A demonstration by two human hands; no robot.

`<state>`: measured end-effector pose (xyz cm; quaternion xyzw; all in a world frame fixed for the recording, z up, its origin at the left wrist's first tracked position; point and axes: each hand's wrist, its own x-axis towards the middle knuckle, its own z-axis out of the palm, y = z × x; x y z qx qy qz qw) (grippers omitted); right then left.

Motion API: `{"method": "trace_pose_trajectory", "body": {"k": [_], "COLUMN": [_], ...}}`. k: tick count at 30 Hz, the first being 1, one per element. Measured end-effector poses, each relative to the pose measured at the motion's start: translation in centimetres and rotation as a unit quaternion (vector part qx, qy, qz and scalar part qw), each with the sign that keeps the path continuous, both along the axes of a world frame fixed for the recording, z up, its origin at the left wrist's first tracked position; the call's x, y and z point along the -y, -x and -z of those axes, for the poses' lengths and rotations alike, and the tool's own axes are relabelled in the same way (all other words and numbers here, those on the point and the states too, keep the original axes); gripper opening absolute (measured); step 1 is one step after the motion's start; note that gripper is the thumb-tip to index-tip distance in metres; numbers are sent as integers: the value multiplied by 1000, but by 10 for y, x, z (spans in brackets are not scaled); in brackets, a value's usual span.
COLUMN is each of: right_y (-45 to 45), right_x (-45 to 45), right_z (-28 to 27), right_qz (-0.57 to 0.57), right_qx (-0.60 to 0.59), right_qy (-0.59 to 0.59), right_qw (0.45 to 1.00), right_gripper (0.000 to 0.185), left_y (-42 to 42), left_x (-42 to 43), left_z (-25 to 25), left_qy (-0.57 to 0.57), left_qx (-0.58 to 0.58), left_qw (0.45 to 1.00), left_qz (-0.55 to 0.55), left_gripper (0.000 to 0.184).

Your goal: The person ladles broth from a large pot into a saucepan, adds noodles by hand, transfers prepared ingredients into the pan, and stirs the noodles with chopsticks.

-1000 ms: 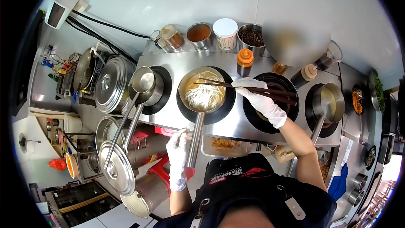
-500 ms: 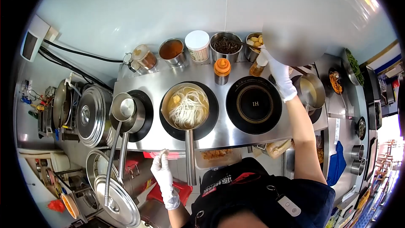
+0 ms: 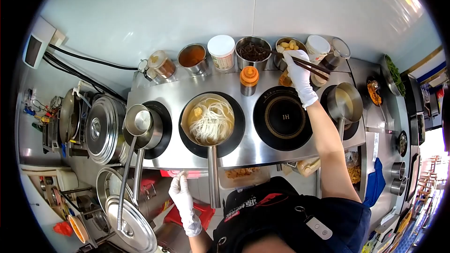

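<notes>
My right hand (image 3: pixel 300 76), in a white glove, is closed around dark chopsticks (image 3: pixel 311 66) at the back of the counter. Their left ends reach the steel pot of dark shredded food (image 3: pixel 253 51). Just behind the hand stands a steel container of yellowish pieces (image 3: pixel 287 45); a squat bottle (image 3: pixel 284 78) is partly hidden beside it. My left hand (image 3: pixel 183 202), also gloved, hangs in front of the counter with fingertips pinched together; anything between them is too small to make out. Right of it projects the handle of a pan (image 3: pixel 213 173) holding white noodles (image 3: pixel 210 122) in broth.
A black induction plate (image 3: pixel 282 118) lies right of the noodle pan. Farther right is a saucepan of pale liquid (image 3: pixel 344 103). A ladle (image 3: pixel 130 159) rests across a saucepan (image 3: pixel 151 136) at left. An orange-capped bottle (image 3: pixel 249 80) and white tubs (image 3: pixel 221 51) line the back.
My right hand has shifted slightly left and back with the chopsticks. A grey blur over the back right is gone, showing containers there. My left hand stays nearly still.
</notes>
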<state>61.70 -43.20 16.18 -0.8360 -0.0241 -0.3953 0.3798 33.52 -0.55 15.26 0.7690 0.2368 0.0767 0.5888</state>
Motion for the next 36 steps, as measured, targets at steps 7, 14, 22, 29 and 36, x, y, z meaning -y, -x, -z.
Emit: {"method": "trace_pose_trajectory", "body": {"k": [7, 14, 22, 29, 36], "right_y": [15, -5, 35, 52, 53], "right_x": [0, -7, -26, -20, -11], "right_z": [-17, 14, -24, -50, -47], "right_qz": [-52, -23, -69, -126, -128], "right_qx": [-55, -102, 8, 9, -13], "right_qy": [-147, 44, -12, -156, -77], "right_qw": [986, 994, 998, 980, 989], "right_gripper": [9, 12, 5, 8, 7], "left_y": [-5, -5, 0, -4, 1], "left_x": [5, 8, 5, 11, 9], "left_z": [-3, -2, 6, 6, 10], "left_qy": [15, 6, 21, 27, 27], "left_qx": [8, 12, -2, 10, 1], "left_qw": [1000, 999, 1000, 999, 999], "left_qz": [16, 30, 11, 18, 26], "left_gripper": [19, 19, 20, 20, 21]}}
